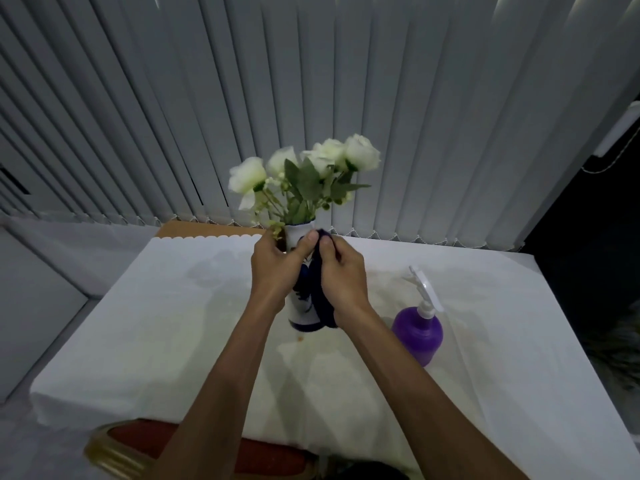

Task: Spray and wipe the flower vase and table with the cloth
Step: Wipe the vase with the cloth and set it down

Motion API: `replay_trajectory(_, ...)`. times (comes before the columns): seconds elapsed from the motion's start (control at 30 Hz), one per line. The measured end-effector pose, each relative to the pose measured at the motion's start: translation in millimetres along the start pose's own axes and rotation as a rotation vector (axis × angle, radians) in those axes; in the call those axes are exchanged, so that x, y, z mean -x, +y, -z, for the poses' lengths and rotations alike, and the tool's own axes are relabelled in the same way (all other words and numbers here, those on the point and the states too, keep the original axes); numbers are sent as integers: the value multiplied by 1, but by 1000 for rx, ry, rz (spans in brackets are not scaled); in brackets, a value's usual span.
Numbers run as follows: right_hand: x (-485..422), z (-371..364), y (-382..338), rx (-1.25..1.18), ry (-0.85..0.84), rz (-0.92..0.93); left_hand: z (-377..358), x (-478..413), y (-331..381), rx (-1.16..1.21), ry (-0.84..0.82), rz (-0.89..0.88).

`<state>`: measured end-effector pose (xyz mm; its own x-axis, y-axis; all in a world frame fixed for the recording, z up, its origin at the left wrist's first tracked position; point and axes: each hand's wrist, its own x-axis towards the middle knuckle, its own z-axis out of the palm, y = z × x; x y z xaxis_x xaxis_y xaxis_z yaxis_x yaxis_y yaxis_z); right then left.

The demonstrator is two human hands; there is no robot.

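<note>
Dark blue cloth (320, 299) bunched against the right side of the vase (301, 315), pressed there by the right hand (341, 271); folds and edges lost in shadow, lower end hanging near the vase's foot. White vase with blue pattern mostly hidden behind both hands, only the rim, a strip of the neck and the base on show. Left hand (275, 268) wrapped around the vase's left side, grip closed on it, thumb lying across the front near the neck. Right grip closed on the cloth, fingertips pinched at the top beside the left thumb. White flowers (304, 168) blurred above the rim. Standing upright near the middle of the white-covered worktop (156, 323), toward its far edge. Purple spray bottle (419, 330) upright to the right, apart from the hands, untouched. Near edge of the worktop cut off by the forearms; reddish chair seat (145, 441) only partly visible below.
</note>
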<state>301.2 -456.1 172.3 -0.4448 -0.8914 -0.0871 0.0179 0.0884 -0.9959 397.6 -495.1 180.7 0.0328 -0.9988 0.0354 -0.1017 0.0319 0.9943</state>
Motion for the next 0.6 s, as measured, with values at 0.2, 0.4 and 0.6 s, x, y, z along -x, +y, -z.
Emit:
replay_trajectory(0.2,4,16,18,10,-103,-172,6,-1,6,244,-50,2)
replay_trajectory(0.4,17,10,8,-137,0,-291,15,-6,10,277,-143,1)
replay_trajectory(0.6,16,-1,-34,-214,-47,-116,9,3,3,246,-227,-26)
